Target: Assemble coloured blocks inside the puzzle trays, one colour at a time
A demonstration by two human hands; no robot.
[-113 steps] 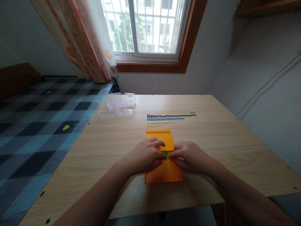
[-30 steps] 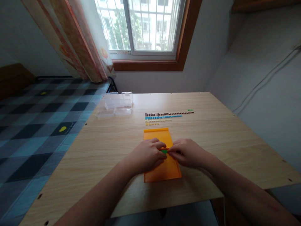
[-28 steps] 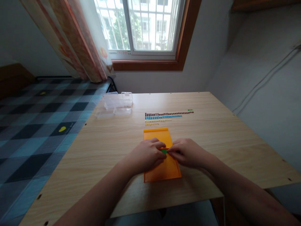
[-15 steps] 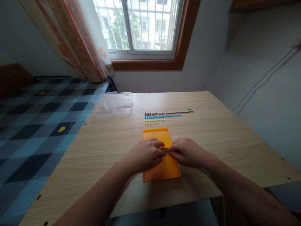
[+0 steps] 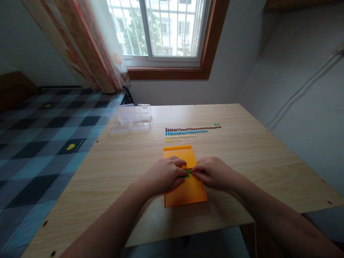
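An orange tray (image 5: 185, 197) with low raised edges and a crosswise ridge lies on the wooden table. Small green pieces (image 5: 187, 175) sit just below the ridge, partly covered by fingers. My left hand (image 5: 172, 173) rests over the tray's left half, its fingers spread and the fingertips at the green pieces. At the tray's right edge, my right hand (image 5: 208, 172) has thumb and forefinger pinched together beside the green pieces. Whatever lies in that pinch is too small to make out.
Beyond the tray run rows of tiny dark red pieces (image 5: 193, 128), blue pieces (image 5: 185, 132) and yellow pieces (image 5: 173, 141). A few green bits (image 5: 217, 124) lie at their right end. Clear plastic boxes (image 5: 131, 120) stand at the table's back left. A bed (image 5: 48, 150) is on the left.
My left fingers have shifted slightly up and left, so more of the green pieces shows. The right hand stays almost in place, still pinched.
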